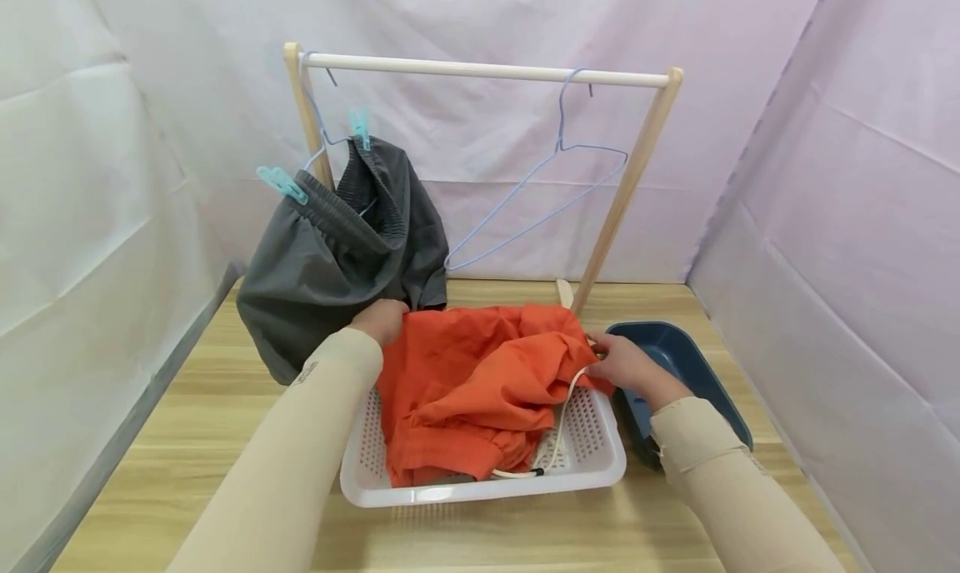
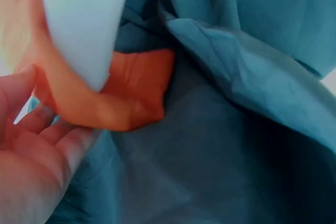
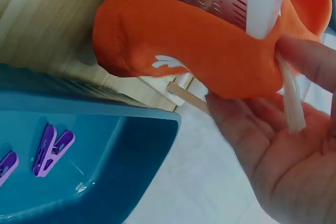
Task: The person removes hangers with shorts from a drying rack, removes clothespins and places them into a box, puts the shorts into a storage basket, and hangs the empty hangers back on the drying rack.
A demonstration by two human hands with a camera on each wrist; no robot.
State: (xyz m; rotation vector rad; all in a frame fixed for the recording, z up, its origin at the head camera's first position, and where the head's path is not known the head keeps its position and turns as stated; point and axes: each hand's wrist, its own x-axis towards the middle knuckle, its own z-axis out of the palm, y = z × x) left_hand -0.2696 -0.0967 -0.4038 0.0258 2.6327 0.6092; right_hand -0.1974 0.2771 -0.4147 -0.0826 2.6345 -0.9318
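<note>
Orange shorts [image 1: 480,381] with a white drawstring [image 1: 561,423] lie bunched in a white perforated basket [image 1: 480,495], spilling over its far edge. My left hand [image 1: 381,319] holds their far left part; the left wrist view shows thumb and fingers [image 2: 68,142] on either side of the orange cloth. At the far right, my right hand [image 1: 626,363] grips the shorts, thumb [image 3: 310,59] on top and fingers beneath, with the drawstring's end across the palm. Grey shorts [image 1: 322,256] hang beside my left hand, clipped by light-blue clothespins [image 1: 282,184] to a blue hanger [image 1: 322,132].
A wooden rack with a white bar [image 1: 480,67] stands behind the basket. An unloaded blue hanger [image 1: 517,188] hangs at its right. Right of the basket sits a dark blue tray [image 1: 720,398] holding purple clothespins [image 3: 51,150]. White cloth walls [image 1: 855,223] enclose the table [image 1: 202,440].
</note>
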